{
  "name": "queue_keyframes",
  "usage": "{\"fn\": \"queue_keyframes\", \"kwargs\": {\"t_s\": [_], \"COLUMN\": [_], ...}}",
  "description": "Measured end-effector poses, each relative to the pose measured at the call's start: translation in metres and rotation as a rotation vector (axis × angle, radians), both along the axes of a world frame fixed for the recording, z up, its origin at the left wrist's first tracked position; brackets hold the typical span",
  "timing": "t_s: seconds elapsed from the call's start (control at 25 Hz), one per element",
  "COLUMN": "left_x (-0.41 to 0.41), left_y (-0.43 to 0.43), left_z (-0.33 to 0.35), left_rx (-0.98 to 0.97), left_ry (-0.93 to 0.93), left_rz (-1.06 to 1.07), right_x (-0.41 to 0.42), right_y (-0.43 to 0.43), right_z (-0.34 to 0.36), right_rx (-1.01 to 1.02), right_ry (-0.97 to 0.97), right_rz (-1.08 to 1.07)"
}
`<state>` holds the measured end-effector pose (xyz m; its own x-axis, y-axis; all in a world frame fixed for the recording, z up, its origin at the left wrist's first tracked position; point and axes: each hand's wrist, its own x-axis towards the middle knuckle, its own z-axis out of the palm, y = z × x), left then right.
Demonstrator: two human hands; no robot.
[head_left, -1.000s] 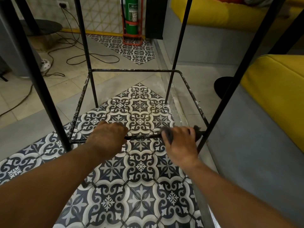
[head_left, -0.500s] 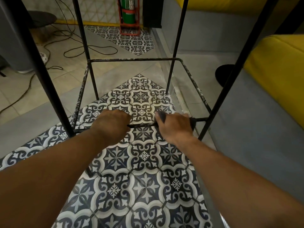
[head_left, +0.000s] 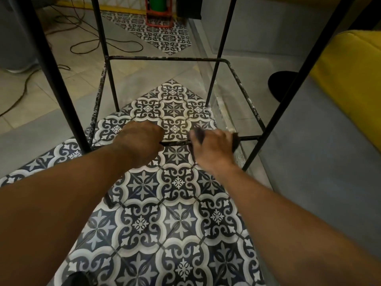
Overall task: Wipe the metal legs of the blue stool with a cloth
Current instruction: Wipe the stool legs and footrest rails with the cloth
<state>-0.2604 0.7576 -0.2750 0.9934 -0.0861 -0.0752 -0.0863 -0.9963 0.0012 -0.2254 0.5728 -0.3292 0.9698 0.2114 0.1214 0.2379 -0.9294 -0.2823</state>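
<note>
The stool's black metal legs [head_left: 61,93] rise out of the top of the view, joined low down by a square footrest frame [head_left: 165,58] flecked with white paint. My left hand [head_left: 142,144] is closed around the near crossbar [head_left: 176,143]. Close to its right, my right hand [head_left: 214,149] grips the same bar through a dark cloth [head_left: 199,134], which shows at both sides of the fist. The stool's seat is out of view.
Patterned blue-and-white tiles [head_left: 177,182] cover the floor under the stool. Black cables [head_left: 86,44] lie on the beige floor at the left. A green extinguisher in a red stand [head_left: 158,15] is at the back. A yellow seat [head_left: 350,75] and grey platform are on the right.
My right hand with the cloth has slid left along the near crossbar, away from the right leg and closer to my left hand. The camera has tilted downward.
</note>
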Motion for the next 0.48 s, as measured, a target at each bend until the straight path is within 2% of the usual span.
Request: {"fn": "queue_keyframes", "kwargs": {"t_s": [0.08,0.2,0.24,0.36,0.48], "left_x": [0.001,0.001,0.001,0.001,0.001], "left_y": [-0.001,-0.002,-0.002,0.0,0.002], "left_z": [0.002,0.007,0.008,0.004,0.004], "left_rx": [0.009,0.014,0.004,-0.021,0.004], "left_ry": [0.016,0.054,0.06,0.024,0.008], "left_rz": [0.009,0.006,0.002,-0.026,-0.031], "right_x": [-0.023,-0.017,-0.009,0.018,0.008], "right_y": [0.0,-0.034,-0.041,-0.025,0.007], "right_z": [-0.011,-0.003,0.001,0.015,0.005], "right_rx": [0.057,-0.02,-0.037,-0.105,-0.099], "right_ry": [-0.068,-0.063,-0.013,0.201,0.093], "right_rz": [0.194,0.363,0.319,-0.036,-0.096]}}
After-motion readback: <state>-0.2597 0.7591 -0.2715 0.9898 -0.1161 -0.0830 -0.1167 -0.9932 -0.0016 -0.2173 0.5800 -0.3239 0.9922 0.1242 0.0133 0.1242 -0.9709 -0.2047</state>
